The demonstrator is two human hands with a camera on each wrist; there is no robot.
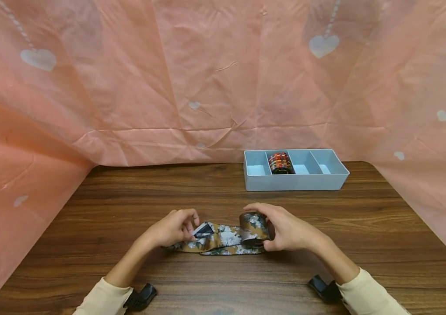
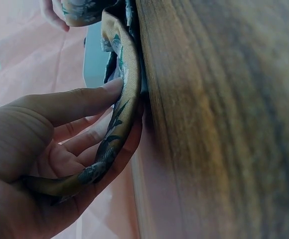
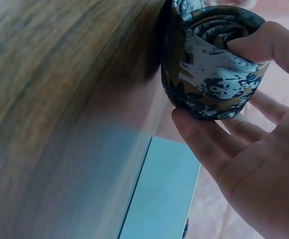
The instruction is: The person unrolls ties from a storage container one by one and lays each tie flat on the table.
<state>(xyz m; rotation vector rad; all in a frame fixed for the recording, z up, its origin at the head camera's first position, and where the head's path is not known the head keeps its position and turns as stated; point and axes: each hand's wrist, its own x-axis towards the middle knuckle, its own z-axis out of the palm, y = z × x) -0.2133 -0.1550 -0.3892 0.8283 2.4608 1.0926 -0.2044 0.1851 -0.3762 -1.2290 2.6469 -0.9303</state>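
Observation:
A floral necktie point(image 1: 228, 239) in gold, white and dark tones lies partly rolled on the table, its flat length stretching leftward from the roll point(image 1: 255, 224). My right hand point(image 1: 286, 227) holds the roll, thumb on the near rim and fingers around the far side; the right wrist view shows the coiled layers point(image 3: 219, 74) between thumb and fingers. At the left end, my left hand point(image 1: 173, 228) pinches the loose length near a dark and pale patch. In the left wrist view the thumb presses the folded necktie point(image 2: 127, 94) against the fingers, with one end lying across the palm.
Behind the hands, toward the right, stands a light blue divided tray point(image 1: 293, 183). Its second compartment from the left holds a red and black patterned roll point(image 1: 280, 162). A pink cloth point(image 1: 215, 78) with hearts hangs around the wooden tabletop point(image 1: 148, 183).

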